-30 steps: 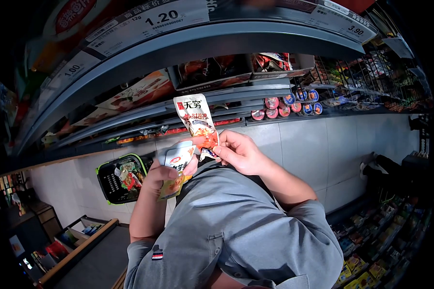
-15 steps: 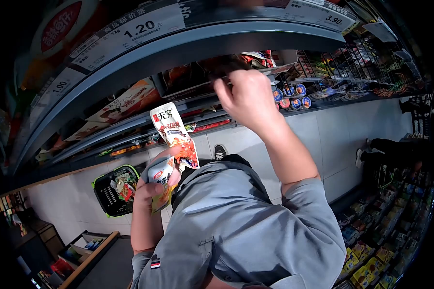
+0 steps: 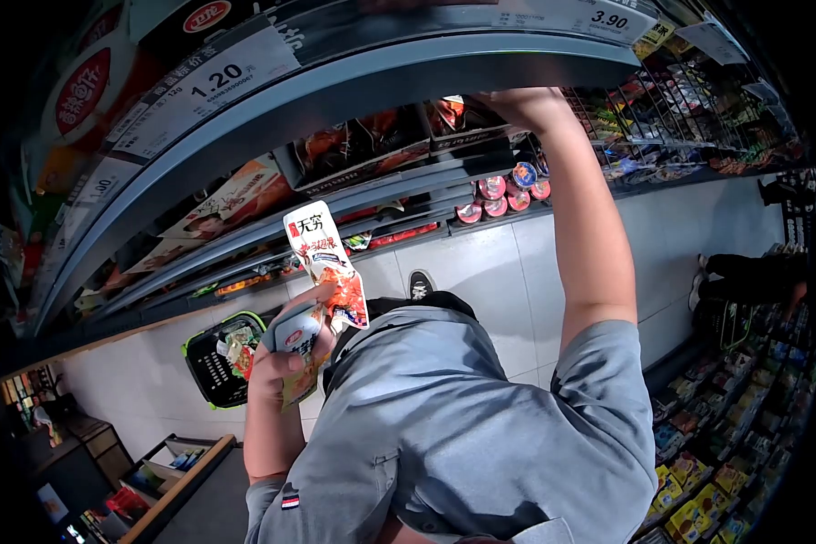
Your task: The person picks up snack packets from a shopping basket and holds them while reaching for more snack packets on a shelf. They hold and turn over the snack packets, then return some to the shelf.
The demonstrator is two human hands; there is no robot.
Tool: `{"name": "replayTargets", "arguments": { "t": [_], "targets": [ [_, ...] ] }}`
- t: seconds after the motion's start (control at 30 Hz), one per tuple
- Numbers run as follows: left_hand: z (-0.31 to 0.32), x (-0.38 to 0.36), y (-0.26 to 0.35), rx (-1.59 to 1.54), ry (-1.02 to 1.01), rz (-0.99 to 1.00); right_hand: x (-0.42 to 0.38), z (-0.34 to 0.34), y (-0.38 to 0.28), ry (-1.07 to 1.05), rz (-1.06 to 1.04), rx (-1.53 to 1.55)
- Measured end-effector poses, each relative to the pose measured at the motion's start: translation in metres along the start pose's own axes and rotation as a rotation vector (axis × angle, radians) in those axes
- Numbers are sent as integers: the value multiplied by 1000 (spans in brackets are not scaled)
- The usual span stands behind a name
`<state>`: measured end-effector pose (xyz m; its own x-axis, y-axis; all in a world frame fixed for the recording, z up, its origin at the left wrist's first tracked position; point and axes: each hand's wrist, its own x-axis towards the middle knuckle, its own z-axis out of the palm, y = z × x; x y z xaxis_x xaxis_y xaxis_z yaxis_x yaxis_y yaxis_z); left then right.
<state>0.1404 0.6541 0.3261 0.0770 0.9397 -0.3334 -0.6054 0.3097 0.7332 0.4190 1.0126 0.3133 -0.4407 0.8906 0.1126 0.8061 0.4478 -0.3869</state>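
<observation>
My left hand (image 3: 286, 354) is closed around two snack packets in front of my body. One is a white packet (image 3: 322, 258) with red pictures, standing up above my fingers; the other is a grey and yellow packet (image 3: 297, 340) under my thumb. My right hand (image 3: 530, 107) reaches in beneath the edge of the upper shelf (image 3: 354, 86), beside a box of dark and red packets (image 3: 449, 113). Its fingers are hidden by the shelf. Left of it sits another open box (image 3: 363, 145) of dark packets.
A black basket with a green rim (image 3: 199, 372) holds packets on the floor (image 3: 471, 263) at the left. Round tubs (image 3: 494, 189) stand on a lower shelf. Another person's dark-clothed legs (image 3: 743, 276) are at the right, near racks of snacks (image 3: 707, 490).
My right hand has moved right and up, to under the shelf edge, and its arm is more stretched out. My left hand still holds both packets.
</observation>
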Motion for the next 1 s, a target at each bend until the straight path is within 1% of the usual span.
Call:
{"name": "replayTargets", "arguments": {
  "t": [0.13, 0.2, 0.23, 0.3, 0.33, 0.4, 0.43, 0.5, 0.73, 0.8, 0.93, 1.0],
  "targets": [
    [0, 0, -1, 13, 26, -8, -22, -16, -13, 35, 24, -75],
    [-1, 1, -2, 9, 29, -17, -31, -21, -20, 82, 111, 12],
    [-1, 1, -2, 7, 35, -24, -34, -25, -22, 77, 110, 10],
    [-2, 0, -3, -2, 46, -39, -38, -33, -26, 33, 127, 145],
    [-1, 0, -3, -6, 55, -52, -38, -29, -21, 27, 125, 143],
    [4, 1, -1, -5, 66, -49, -37, -20, -10, 148, -2, 91],
    [4, 1, -1, -13, 49, -56, -38, -20, -11, 142, -6, 91],
    [2, 1, -3, -33, 5, -48, -42, -22, -16, 202, -60, 148],
    [2, -1, -5, -81, 6, -30, -34, -11, -1, 158, -42, 217],
    [-1, 0, -6, -84, -53, -34, -36, -16, -8, 129, 17, 154],
    [0, -2, -6, -81, -28, -26, -37, -23, -14, 127, 45, 166],
    [-2, -4, -7, -82, 0, -29, -38, -34, -22, 46, 195, 299]
  ]
}}
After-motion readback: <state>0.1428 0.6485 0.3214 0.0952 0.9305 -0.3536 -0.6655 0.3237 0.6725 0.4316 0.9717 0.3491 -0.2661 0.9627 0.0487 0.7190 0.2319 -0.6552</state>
